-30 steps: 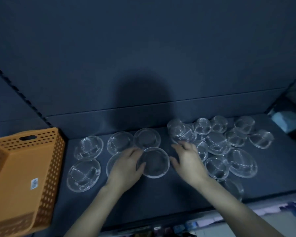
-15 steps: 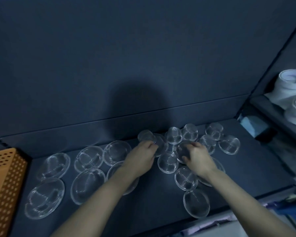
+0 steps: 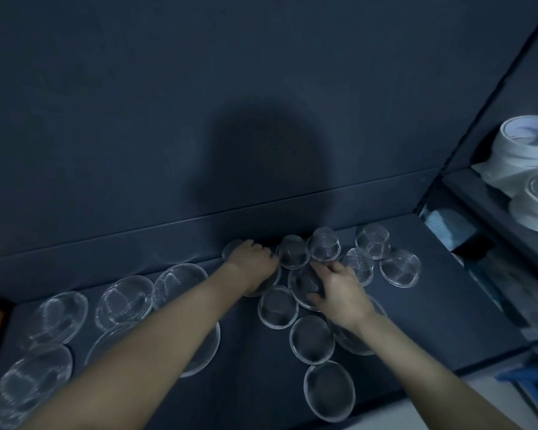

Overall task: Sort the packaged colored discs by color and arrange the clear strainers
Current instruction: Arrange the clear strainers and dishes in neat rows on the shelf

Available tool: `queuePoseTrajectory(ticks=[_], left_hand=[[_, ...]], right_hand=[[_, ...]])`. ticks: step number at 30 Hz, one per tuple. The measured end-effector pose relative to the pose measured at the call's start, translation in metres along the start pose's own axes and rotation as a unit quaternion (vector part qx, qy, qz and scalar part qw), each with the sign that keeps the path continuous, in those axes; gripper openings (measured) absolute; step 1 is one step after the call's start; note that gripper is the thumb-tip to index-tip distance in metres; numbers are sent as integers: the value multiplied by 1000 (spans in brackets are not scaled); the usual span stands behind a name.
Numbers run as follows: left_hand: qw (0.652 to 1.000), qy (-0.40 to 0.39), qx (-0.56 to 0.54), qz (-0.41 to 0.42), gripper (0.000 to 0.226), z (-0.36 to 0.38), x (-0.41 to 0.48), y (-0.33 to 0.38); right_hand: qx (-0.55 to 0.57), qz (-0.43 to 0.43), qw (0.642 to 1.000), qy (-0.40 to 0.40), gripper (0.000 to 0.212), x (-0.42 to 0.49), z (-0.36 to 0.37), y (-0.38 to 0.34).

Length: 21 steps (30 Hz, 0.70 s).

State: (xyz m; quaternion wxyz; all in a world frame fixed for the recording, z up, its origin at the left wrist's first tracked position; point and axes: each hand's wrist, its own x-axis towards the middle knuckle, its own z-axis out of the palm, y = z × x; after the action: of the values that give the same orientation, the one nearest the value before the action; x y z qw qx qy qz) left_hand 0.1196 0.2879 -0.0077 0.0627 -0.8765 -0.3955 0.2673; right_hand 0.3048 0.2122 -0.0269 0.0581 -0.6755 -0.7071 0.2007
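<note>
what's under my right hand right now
Your right hand rests on a clear strainer lying on the dark shelf. The palm covers the strainer's near edge.

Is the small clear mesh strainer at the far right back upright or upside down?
Upside down: the clear mesh strainer rests on its wide rim, its narrower base on top.

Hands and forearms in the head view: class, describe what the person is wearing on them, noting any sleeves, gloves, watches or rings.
Both forearms are bare as far as the frame shows, with no sleeves visible. The left hand and right hand wear no gloves. No watch, bracelet or ring shows, though dim lighting makes small items hard to rule out.
</note>
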Motion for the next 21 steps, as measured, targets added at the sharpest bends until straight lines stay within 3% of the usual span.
queuePoseTrajectory(ticks=[6, 12, 17, 21], left_hand=[[1000, 10, -23, -3, 41, -3, 1, -6], [986, 56, -156, -26, 50, -9, -10, -12], [934, 131, -322, -75, 64, -14, -22, -19], [860, 218, -446, -118, 69, -14, -40, -18]], right_hand=[[41, 2, 999, 9, 67, -1, -3, 4], [163, 30, 985, 45, 63, -1, -17, 1], [271, 54, 957, 85, 51, -2, -29, -4], [300, 43, 946, 116, 52, -10, -33, -13]])
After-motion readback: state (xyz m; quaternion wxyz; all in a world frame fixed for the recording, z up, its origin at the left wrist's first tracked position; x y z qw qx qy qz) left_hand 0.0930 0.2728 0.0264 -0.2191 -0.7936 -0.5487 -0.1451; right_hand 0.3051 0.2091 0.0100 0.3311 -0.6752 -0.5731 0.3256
